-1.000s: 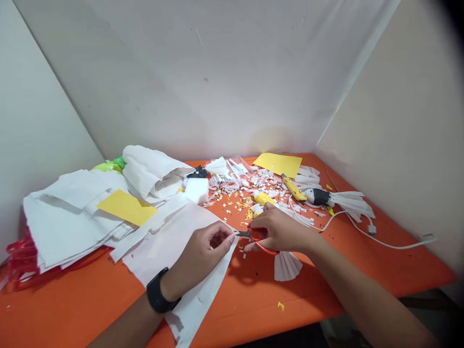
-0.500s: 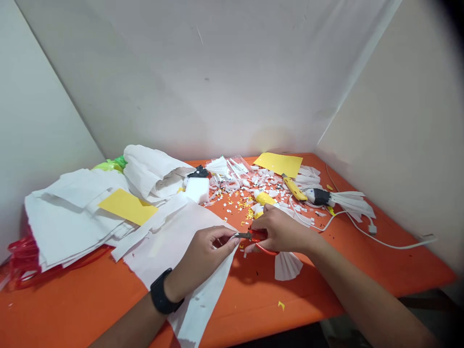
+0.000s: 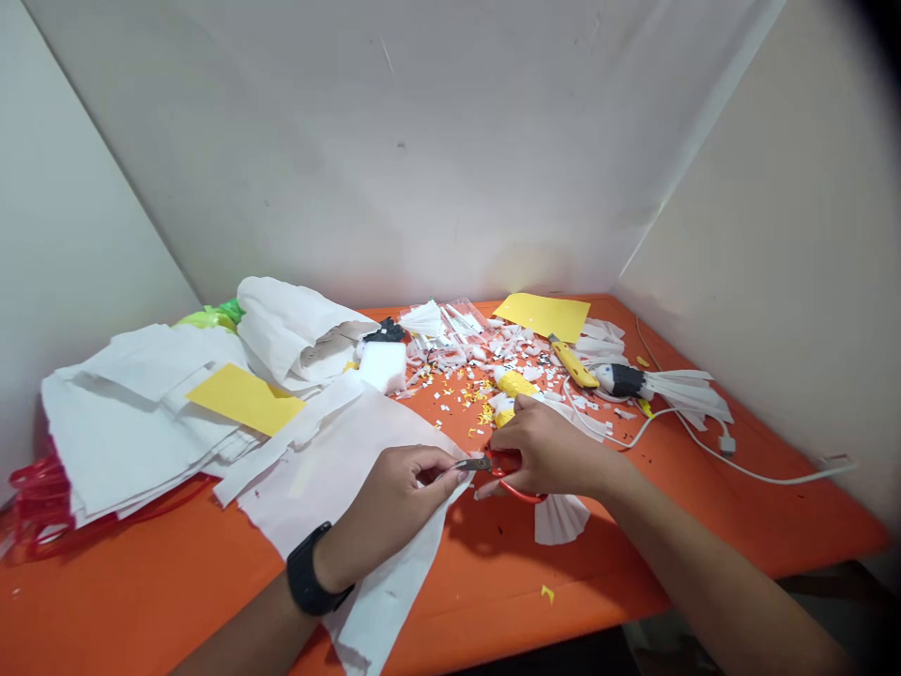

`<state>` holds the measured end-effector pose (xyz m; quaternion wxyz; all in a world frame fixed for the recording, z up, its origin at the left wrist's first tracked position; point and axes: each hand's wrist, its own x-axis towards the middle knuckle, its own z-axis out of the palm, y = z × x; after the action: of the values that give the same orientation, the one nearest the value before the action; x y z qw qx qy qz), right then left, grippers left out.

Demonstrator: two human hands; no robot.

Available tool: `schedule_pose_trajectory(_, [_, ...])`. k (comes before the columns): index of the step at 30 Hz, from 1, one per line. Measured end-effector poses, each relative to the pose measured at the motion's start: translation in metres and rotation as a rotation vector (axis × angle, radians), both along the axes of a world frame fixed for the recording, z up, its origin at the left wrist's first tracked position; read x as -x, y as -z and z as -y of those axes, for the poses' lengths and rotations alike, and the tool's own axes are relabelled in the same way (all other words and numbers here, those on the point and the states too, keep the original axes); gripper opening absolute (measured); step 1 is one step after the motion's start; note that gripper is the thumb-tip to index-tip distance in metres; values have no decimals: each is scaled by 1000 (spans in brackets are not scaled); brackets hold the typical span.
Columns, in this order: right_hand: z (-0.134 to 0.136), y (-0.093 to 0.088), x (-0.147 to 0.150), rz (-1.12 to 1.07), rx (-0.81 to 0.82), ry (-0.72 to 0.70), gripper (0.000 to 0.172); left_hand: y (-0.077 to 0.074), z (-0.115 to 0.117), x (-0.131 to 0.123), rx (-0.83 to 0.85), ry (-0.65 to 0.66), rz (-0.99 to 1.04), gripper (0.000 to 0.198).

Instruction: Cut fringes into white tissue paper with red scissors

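My left hand (image 3: 415, 483), with a black watch on the wrist, pinches the right-hand corner of a large white sheet (image 3: 320, 451); whether it is paper or thin cloth I cannot tell. In my right hand (image 3: 539, 446) are red-handled scissors (image 3: 521, 490), their fingers closed round the loops. The dark blades point left and meet the sheet's edge right at my left fingertips. Beyond my right hand lie yellow-and-white wrapped pieces (image 3: 516, 383), partly hidden by it. A pleated white fan-shaped piece (image 3: 561, 519) lies under my right wrist.
Stacked white sheets (image 3: 133, 422) and a yellow sheet (image 3: 246, 398) lie left. Scraps, a yellow cutter (image 3: 573, 364), a black-and-white fish-like figure (image 3: 623, 380) and a white cable (image 3: 781, 481) lie right. A white foam block (image 3: 382, 366) sits mid-table, walls behind.
The scissors and both hands have shifted only slightly, and the blades have tilted a little at the sheet's corner. My view has moved a touch; the other things lie as before.
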<state>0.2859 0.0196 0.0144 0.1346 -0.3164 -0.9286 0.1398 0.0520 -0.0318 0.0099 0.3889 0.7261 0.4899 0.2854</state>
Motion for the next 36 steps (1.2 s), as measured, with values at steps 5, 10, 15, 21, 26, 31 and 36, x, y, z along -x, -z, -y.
schedule_pose_trajectory(5, [0, -1, 0, -2, -7, -2, 49, 0, 0, -1, 37, 1, 8, 28])
schedule_pose_trajectory(10, [-1, 2, 0, 16, 0, -8, 49, 0, 0, -1, 30, 7, 2, 28])
schedule_pose_trajectory(15, [-2, 0, -1, 11, 27, 12, 49, -2, 0, -1, 37, 11, 20, 28])
schedule_pose_trajectory(21, [-1, 0, -1, -18, 73, 17, 50, -3, 1, 0, 44, 2, 41, 30])
schedule_pose_trajectory(26, [-2, -1, -4, -38, 77, 17, 54, -3, 0, 0, 66, 3, 84, 28])
schedule_pose_trajectory(31, [-1, -7, -3, 3, 84, -14, 55, 0, -1, 1, 64, -3, 85, 31])
schedule_pose_trajectory(36, [0, -7, -2, 22, 104, -2, 50, 2, -1, 1, 70, -23, 72, 30])
